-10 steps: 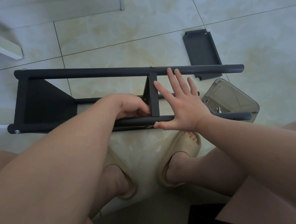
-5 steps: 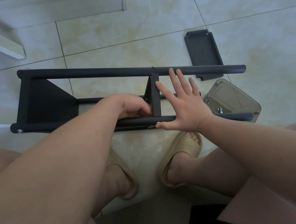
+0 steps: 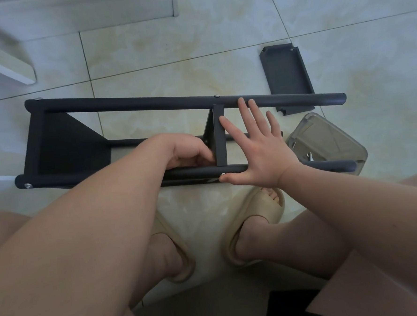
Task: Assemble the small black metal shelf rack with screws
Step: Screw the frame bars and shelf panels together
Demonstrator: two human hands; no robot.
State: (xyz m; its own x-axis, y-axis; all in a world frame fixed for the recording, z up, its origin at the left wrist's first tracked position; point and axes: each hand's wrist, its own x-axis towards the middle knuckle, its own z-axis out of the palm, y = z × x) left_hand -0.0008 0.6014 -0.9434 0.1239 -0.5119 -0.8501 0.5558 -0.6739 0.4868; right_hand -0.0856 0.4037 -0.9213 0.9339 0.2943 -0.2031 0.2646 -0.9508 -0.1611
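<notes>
Right now I see the rack (image 3: 138, 104) lying on its side on the tiled floor (image 3: 171, 50), just ahead of the person's feet. It is matte black metal, with round tubes running left to right and flat shelf panels crossing between them.

I count three tubes: the far tube (image 3: 296, 100), the near tube (image 3: 57, 180) and a lower tube (image 3: 123, 143) between them. Two panels are fitted, the end panel (image 3: 65, 147) at the left and the middle panel (image 3: 220, 142) standing edge-on. A third, the loose panel (image 3: 286, 75), lies flat on the floor beyond the far tube, to the right. I can make out four silvery screw heads (image 3: 28, 185), two on each outer tube, at the left end and at the middle panel.

The left hand (image 3: 190, 151) reaches inside the frame with its fingers curled against the left face of the middle panel. What they pinch is hidden, so I cannot tell. The right hand (image 3: 263, 152) is spread flat with straight fingers, its palm over the near tube, its thumb tip at the screw head there and its index fingertip touching the middle panel's edge.

One clear plastic container (image 3: 328, 138) sits under the right end of the near tube, with small metal hardware (image 3: 310, 156) inside. Two beige sandals (image 3: 266, 208) are on the feet.
</notes>
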